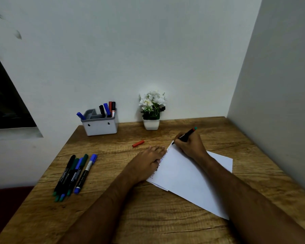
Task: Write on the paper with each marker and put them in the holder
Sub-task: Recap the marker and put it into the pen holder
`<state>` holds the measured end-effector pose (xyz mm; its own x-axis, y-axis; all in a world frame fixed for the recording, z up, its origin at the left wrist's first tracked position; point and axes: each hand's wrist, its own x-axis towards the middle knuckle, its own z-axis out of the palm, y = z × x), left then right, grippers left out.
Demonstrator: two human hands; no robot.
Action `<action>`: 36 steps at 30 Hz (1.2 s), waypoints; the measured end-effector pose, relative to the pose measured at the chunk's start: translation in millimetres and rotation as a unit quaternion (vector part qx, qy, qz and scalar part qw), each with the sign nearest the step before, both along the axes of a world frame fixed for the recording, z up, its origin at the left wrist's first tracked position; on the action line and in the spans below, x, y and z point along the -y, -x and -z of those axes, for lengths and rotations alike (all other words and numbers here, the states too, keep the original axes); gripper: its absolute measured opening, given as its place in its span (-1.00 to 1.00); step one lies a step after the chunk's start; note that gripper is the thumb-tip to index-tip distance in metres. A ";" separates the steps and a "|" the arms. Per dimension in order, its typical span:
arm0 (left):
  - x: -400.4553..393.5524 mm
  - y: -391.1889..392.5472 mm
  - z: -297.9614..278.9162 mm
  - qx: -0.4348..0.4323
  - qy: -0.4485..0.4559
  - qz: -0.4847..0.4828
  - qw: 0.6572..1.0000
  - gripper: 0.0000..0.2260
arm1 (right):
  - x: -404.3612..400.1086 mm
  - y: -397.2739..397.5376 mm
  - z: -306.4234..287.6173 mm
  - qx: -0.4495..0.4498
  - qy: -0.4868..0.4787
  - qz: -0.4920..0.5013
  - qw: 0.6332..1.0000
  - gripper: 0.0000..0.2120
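A brown wood-grain counter (165, 217) sits in a corner between a pale white back wall (130, 50) and a pale right wall (280, 85); a dark window opening (5, 103) shows at left, dark red floor (7, 208) below it

table (165, 217): grained matt wood | paper (183, 173): smooth white | holder (100, 127): matt grey plastic

No text can be read with certainty. The paper (187, 175) carries dark handwriting along its left edge, beside the left hand (148, 161), too small and partly covered to make out. Printing on the markers (74, 173) left of the paper is likewise illegible.
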<state>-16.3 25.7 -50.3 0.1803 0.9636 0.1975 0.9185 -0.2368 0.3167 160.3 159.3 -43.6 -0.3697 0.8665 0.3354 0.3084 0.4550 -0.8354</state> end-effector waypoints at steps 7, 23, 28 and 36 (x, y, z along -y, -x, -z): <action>1.3 -1.7 -4.4 0.014 -0.006 -0.010 1.000 -0.56 | 0.0 -3.8 -2.6 -0.034 0.031 0.026 0.999 -0.87; -0.8 10.3 -28.4 0.094 -0.034 -0.098 0.990 -0.66 | 10.2 -1.1 -18.4 -0.081 0.034 -0.004 0.996 -0.96; -11.1 30.5 -33.1 0.044 -0.042 -0.178 0.982 -0.83 | 5.9 3.0 -22.8 -0.078 0.028 -0.018 0.996 -0.92; -17.0 36.4 -25.9 -0.029 -0.032 -0.218 0.975 -0.80 | 5.7 7.4 -21.1 -0.077 0.027 -0.021 0.996 -0.96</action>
